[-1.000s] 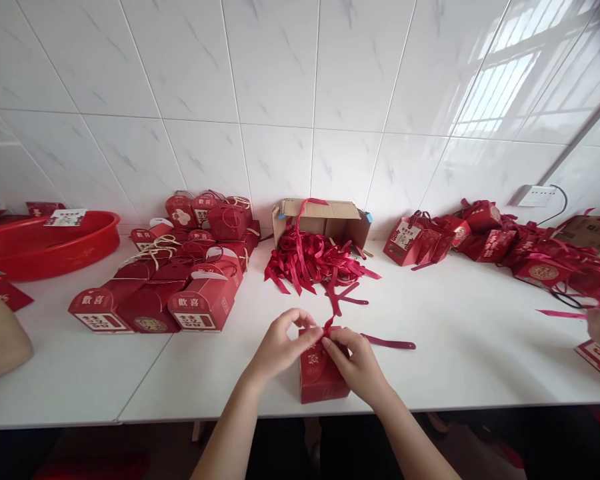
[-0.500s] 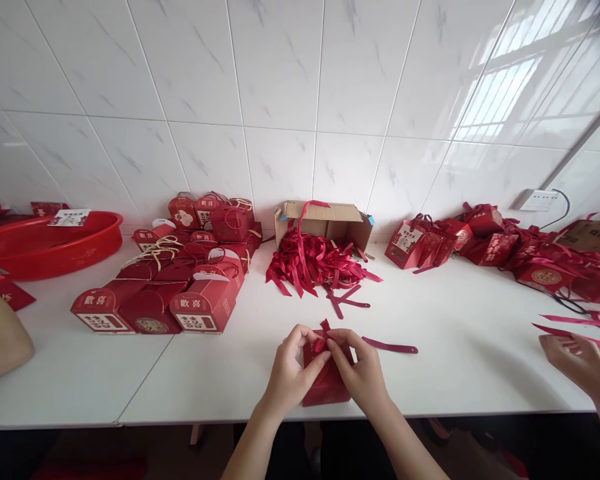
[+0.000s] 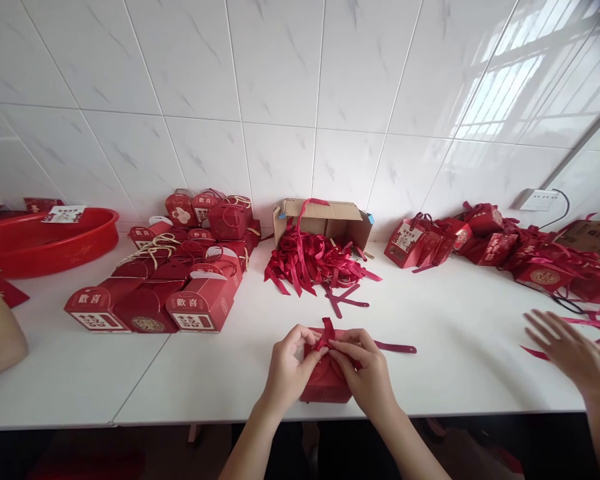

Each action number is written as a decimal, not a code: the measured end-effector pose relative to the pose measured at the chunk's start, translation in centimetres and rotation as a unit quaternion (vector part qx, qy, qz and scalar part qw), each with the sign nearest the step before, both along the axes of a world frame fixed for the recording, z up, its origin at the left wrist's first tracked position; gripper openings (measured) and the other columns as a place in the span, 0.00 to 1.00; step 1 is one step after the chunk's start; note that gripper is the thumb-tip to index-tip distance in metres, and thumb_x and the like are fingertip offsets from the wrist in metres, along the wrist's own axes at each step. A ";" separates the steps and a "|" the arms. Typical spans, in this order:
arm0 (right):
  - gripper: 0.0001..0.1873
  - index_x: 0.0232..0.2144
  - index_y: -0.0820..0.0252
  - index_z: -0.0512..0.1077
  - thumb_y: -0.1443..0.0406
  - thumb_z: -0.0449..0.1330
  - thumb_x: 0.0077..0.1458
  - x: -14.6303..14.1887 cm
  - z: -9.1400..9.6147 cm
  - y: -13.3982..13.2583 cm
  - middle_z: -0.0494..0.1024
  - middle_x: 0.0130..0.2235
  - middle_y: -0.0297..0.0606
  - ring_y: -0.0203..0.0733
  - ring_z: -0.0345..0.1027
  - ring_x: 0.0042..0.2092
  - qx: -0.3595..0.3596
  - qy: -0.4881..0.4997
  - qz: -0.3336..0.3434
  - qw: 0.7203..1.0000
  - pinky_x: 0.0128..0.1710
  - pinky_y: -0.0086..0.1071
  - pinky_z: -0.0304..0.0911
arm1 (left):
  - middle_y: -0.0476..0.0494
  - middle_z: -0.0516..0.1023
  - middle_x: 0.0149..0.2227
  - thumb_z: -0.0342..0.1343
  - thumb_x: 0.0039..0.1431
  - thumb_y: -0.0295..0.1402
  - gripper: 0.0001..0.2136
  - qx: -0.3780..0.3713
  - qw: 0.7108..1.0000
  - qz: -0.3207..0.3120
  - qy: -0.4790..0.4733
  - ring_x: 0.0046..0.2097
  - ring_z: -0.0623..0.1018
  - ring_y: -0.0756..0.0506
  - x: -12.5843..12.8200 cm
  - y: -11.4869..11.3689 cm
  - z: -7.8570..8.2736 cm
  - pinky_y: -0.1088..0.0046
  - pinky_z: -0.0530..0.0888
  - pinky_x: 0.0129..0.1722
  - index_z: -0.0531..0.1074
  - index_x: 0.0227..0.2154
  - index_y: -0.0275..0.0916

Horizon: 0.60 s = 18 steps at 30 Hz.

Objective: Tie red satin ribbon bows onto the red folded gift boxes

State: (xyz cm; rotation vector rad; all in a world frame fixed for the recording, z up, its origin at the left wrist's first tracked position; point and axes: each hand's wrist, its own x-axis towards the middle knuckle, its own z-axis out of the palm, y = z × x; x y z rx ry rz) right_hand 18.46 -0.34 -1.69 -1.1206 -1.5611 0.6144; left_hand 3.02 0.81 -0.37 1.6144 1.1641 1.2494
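A small red gift box (image 3: 326,391) stands on the white table near its front edge, between my hands. On top of it is a red ribbon (image 3: 329,328), one end sticking up toward the wall. My left hand (image 3: 296,360) pinches the ribbon from the left, thumb against fingers. From the right, my right hand (image 3: 359,360) pinches it too, fingertips almost meeting the left ones. The knot itself is partly covered by my fingers. A dark red strap (image 3: 397,348) lies flat on the table, just right of my right hand.
Ahead, a cardboard box (image 3: 330,210) spills a heap of red ribbons (image 3: 315,263). Rows of red gift boxes (image 3: 195,310) stand at left, near a red basin (image 3: 87,237). More finished-looking boxes (image 3: 405,243) sit at right, where another person's hand (image 3: 573,350) reaches over ribbons.
The ribbon end now stands up taller above my fingers, and my right hand's fingers have shifted slightly on the ribbon. The other person's hand at right has lifted and spread its fingers.
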 end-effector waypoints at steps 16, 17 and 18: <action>0.18 0.24 0.59 0.73 0.54 0.55 0.58 0.2 0.9 0.0 0.57 0.63 0.45 0.55 0.39 0.67 -0.169 0.046 0.088 0.981 0.62 0.52 0.44 | 0.44 0.75 0.35 0.54 0.57 0.30 0.05 -0.020 0.996 -0.054 -0.062 0.43 0.77 0.45 0.1 0.9 -0.1 0.65 0.72 0.47 0.62 0.31 0.40; 0.19 0.23 0.59 0.73 0.53 0.55 0.58 0.0 0.7 -0.2 0.57 0.63 0.45 0.55 0.40 0.67 -0.169 0.063 0.075 0.981 0.61 0.52 0.45 | 0.44 0.75 0.36 0.54 0.57 0.30 0.04 -0.010 0.997 -0.049 -0.058 0.42 0.77 0.45 0.1 1.0 -0.1 0.65 0.73 0.46 0.63 0.33 0.40; 0.19 0.23 0.59 0.73 0.53 0.55 0.58 -0.3 0.5 -0.3 0.57 0.63 0.45 0.55 0.41 0.66 -0.169 0.082 0.061 0.980 0.61 0.52 0.46 | 0.45 0.74 0.36 0.54 0.58 0.31 0.04 0.006 0.998 -0.041 -0.050 0.42 0.76 0.46 0.1 1.0 -0.2 0.66 0.73 0.46 0.64 0.34 0.40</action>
